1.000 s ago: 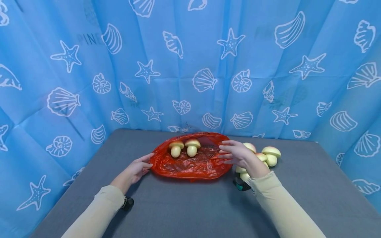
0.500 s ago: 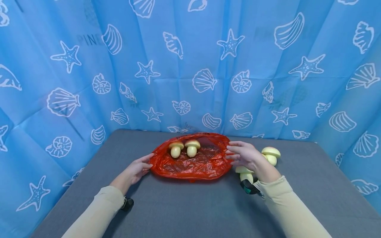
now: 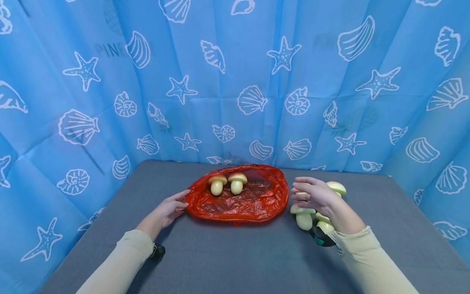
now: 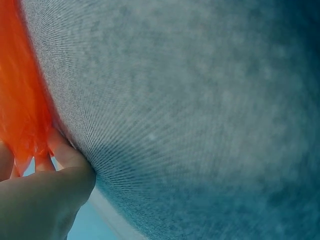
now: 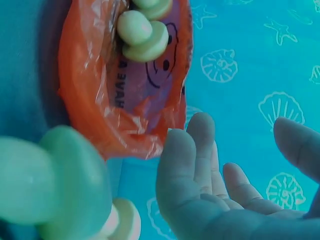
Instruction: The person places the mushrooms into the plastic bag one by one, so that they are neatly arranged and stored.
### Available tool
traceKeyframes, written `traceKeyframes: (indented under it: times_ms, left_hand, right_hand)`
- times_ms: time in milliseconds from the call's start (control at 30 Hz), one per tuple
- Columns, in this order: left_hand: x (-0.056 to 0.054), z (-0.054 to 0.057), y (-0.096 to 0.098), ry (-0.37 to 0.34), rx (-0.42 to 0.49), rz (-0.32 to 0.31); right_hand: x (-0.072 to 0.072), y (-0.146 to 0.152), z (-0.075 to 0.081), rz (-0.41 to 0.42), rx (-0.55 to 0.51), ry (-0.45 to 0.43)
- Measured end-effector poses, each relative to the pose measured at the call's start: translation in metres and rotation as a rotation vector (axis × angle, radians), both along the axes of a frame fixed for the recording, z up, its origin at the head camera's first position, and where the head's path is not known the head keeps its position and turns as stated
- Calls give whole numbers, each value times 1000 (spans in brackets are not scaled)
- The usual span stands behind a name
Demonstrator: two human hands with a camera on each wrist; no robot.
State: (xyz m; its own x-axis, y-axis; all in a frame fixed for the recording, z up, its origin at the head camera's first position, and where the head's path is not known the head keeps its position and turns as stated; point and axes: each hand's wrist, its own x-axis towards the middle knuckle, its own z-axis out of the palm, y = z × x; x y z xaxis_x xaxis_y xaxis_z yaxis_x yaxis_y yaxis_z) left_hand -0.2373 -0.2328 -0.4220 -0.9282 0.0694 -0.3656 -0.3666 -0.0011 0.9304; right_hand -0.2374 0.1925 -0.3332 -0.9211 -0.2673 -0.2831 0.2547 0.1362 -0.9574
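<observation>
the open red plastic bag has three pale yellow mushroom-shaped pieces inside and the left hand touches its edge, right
The count is wrong: the head view shows two pale yellow mushroom-shaped pieces inside the open red plastic bag, not three. The left hand does touch the bag's edge.

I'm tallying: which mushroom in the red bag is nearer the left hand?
The leftmost mushroom in the head view; its bagged neighbour sits farther from the left hand.
</observation>
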Motion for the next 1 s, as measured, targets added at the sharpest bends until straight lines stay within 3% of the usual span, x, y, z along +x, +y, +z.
traceKeyframes:
  times_ms: [400, 767, 1000]
  left_hand:
    - [-1, 2, -1, -9, -25, 0]
    - [-3, 3, -1, -26, -38, 26]
    - [-2, 4, -1, -29, -47, 31]
  right_hand:
    - [7, 34, -6, 20, 80, 44]
    - [16, 57, -12, -36, 46, 43]
    - [20, 73, -14, -41, 142, 41]
